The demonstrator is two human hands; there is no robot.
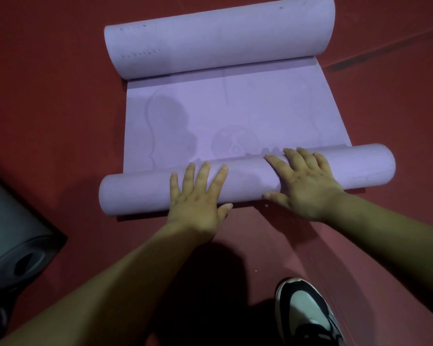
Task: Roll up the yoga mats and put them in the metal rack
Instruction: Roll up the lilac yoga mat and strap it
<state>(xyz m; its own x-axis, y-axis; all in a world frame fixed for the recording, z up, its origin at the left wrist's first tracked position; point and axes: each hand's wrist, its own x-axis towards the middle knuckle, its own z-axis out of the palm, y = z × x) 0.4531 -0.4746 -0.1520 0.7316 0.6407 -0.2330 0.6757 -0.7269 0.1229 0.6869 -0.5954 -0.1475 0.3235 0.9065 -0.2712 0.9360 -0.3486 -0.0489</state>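
Hands (250, 191) press flat, fingers spread, on purple mat (235, 116) roll over red floor (48, 108).

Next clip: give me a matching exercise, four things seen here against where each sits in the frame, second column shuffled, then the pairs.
Things:
1. near purple roll
2. far purple roll
3. dark grey rolled mat
4. shoe

Places:
A. lower left edge of frame
B. under both hands
C. bottom right, on the red floor
D. top of frame, beyond the flat stretch of mat

Pairs: 1-B, 2-D, 3-A, 4-C
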